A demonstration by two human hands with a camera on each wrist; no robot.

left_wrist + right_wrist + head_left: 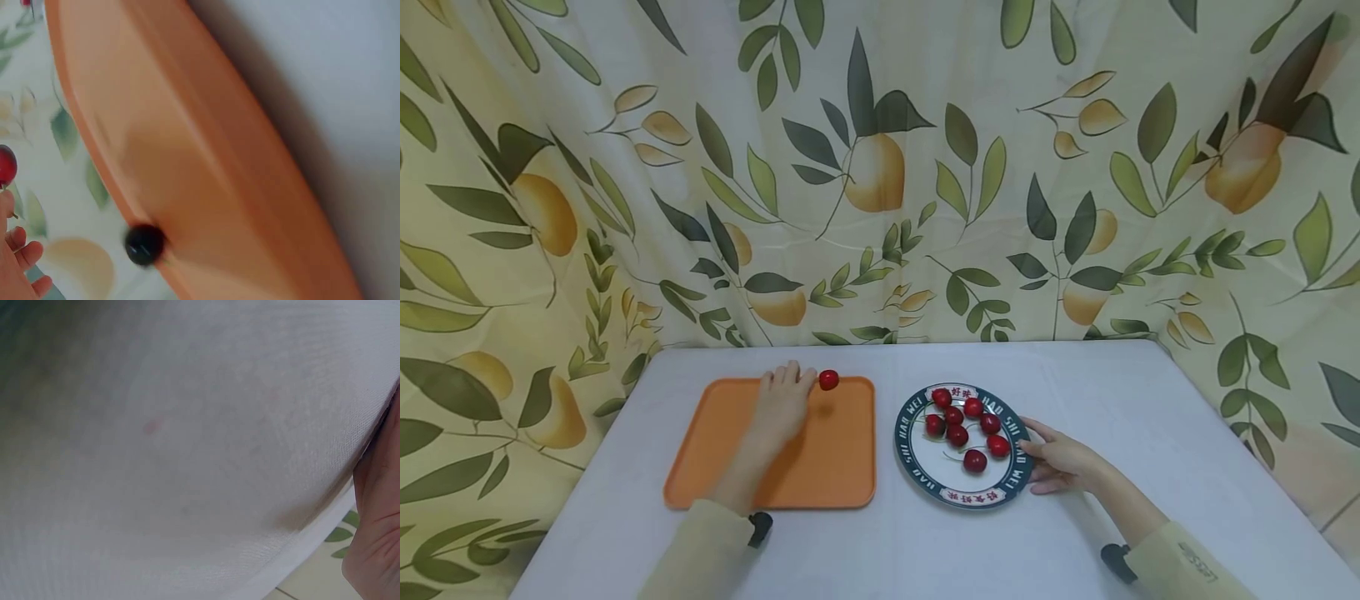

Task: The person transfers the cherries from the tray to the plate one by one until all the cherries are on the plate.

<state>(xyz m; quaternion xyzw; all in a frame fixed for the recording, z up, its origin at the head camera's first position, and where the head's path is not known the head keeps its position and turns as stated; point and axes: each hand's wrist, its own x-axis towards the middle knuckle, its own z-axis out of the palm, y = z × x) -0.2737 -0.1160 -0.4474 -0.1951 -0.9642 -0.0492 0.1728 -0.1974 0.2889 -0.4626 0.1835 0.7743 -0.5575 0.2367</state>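
My left hand point(782, 404) reaches over an orange tray point(700, 475) and pinches a red cherry point(828, 380) at its fingertips, above the tray's far edge. In the left wrist view the cherry point(7, 165) stands above the curled fingers point(28, 255), its stem hanging below. A dark round thing point(144, 244) shows at the tray's edge in that view. My right hand point(1063, 458) holds the right rim of a round plate point(906, 450) with a dark lettered border. Several red cherries point(975, 461) with stems lie on it. Only part of the right hand point(381, 519) shows in the right wrist view.
A white cloth point(1075, 375) covers the table under tray and plate. Behind the table hangs a curtain point(925, 208) printed with fruit and leaves. The tray is left of the plate, with a narrow strip of cloth between them.
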